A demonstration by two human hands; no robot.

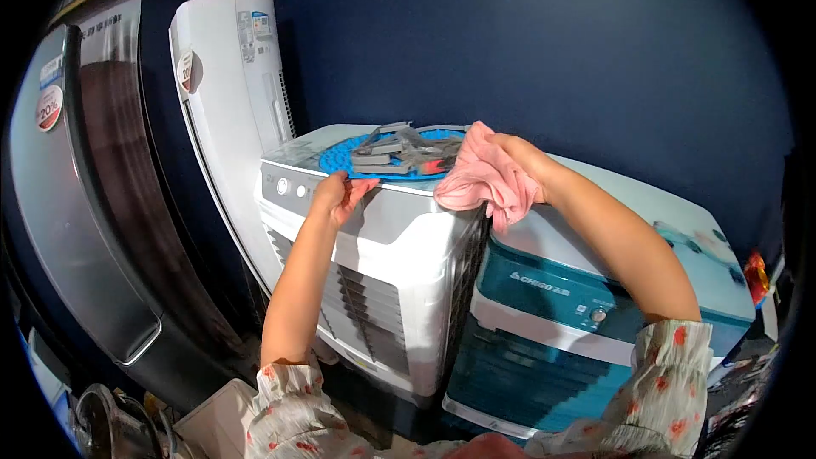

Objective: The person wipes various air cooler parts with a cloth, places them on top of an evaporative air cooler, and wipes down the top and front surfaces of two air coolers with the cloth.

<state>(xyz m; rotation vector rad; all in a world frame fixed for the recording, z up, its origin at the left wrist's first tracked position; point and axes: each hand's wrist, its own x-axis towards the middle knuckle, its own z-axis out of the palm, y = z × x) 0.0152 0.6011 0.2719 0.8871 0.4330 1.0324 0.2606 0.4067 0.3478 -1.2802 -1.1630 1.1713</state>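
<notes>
A round blue tray [336, 155] with a bumpy surface lies on top of the white air cooler [408, 229]. On the tray is a pile of grey strip-like pieces [382, 157], with a bit of red among them. My left hand [340, 195] pinches the tray's near edge between thumb and fingers. A bunched pink cloth [484, 174] hangs from my right hand [525, 161], over the cooler's right corner beside the tray. The cloth hides part of the tray's right side.
Close to the right stands a teal and white cooler [544, 289] with a patterned top. A tall white air conditioner [234, 76] and a dark grey refrigerator [76, 204] are at the left. The dark blue wall [527, 42] rises behind. A red-wrapped item [755, 276] sits far right.
</notes>
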